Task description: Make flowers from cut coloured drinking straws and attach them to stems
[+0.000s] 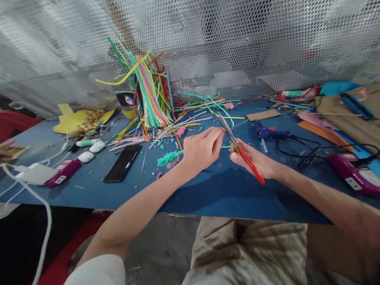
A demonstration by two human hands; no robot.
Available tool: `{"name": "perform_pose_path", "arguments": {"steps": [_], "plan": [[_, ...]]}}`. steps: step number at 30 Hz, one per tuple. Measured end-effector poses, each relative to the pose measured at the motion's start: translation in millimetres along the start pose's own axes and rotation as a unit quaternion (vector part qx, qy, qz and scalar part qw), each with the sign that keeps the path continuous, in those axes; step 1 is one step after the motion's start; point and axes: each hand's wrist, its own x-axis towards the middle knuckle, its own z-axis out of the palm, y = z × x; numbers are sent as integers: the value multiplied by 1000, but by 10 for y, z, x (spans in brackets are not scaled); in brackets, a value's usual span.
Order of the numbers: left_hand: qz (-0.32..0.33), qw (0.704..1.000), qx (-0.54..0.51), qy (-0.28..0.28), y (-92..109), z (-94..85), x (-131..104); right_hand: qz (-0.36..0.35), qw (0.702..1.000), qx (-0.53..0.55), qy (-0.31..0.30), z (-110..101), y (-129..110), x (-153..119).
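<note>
My right hand (252, 158) holds a pair of scissors (247, 161) by the red handles, its blades pointing up and away to the left. Close to the blades, my left hand (204, 148) is closed in a pinch. What sits between its fingertips is too small and covered to make out. A fluffy green pipe-cleaner piece (170, 158) shows at the left of that hand, with a pale purple bit under it. A thin green stem (225, 147) shows between the hands; whether it is held or lies on the table is unclear.
A bundle of coloured pipe cleaners (151, 91) stands at the back, with loose ones and clippings around it. A black phone (123, 163) lies at left, a blue glue gun (271, 132) at right. Purple power strips (354, 174) and cables lie at both sides. Another person's sleeve (18, 118) shows far left.
</note>
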Motion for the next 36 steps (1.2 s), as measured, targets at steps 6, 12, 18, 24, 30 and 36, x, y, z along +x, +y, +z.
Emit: {"name": "perform_pose_path", "arguments": {"steps": [6,12,18,24,30,36], "plan": [[5,1000,-10,-1,-13,-1,7,-4,1000,10,-2,-4,-10,-1],[0,1000,-15,-1,-6,-11,5,-5,1000,6,-13,-19,-47,4],[-3,1000,-20,-3,2,-13,5,-11,1000,11,-18,-20,-25,1],[-11,999,-30,-9,10,-17,2,-3,999,27,-18,-33,-23,-13],[-6,1000,-24,-12,-8,-22,-1,4,999,43,-19,-28,-9,-11],[6,1000,4,9,-14,5,-8,2,999,48,-7,-21,-50,-18]]}}
